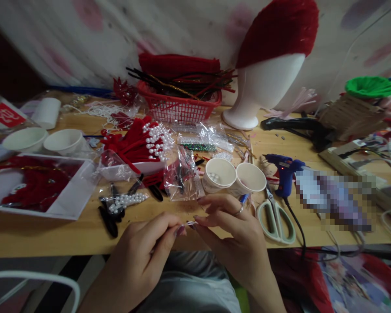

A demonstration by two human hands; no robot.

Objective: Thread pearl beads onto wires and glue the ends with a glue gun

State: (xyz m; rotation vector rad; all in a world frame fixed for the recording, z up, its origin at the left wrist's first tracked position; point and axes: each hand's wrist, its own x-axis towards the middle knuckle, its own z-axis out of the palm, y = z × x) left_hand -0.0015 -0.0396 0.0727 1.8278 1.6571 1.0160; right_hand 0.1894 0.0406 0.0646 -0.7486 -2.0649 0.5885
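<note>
A tiny pale piece (191, 224) is pinched between the fingertips of both hands, which meet just above the near edge of the wooden table (68, 234). The left hand (143, 256) is closed on it with thumb and forefinger pressed together; the right hand (234, 234) is closed on it from the other side, its remaining fingers curled above. The piece is too small for its shape to be told; its short visible length appears to run left to right between the two grips, roughly along the table edge.

A bare strip of tabletop is seen in front of the hands and to their left, up to a black clip with pearls (117, 206). Just beyond the right hand two paper cups (234, 176) stand side by side, the left one with pearls inside. Pale-handled scissors (275, 217) lie just right of the hand, blades pointing away, with a blue glue gun (285, 169) behind them. A clear plastic bag (182, 178) lies beyond the left fingertips. Farther back a red basket (179, 106) and a white head form (263, 87) stand near the wall.
</note>
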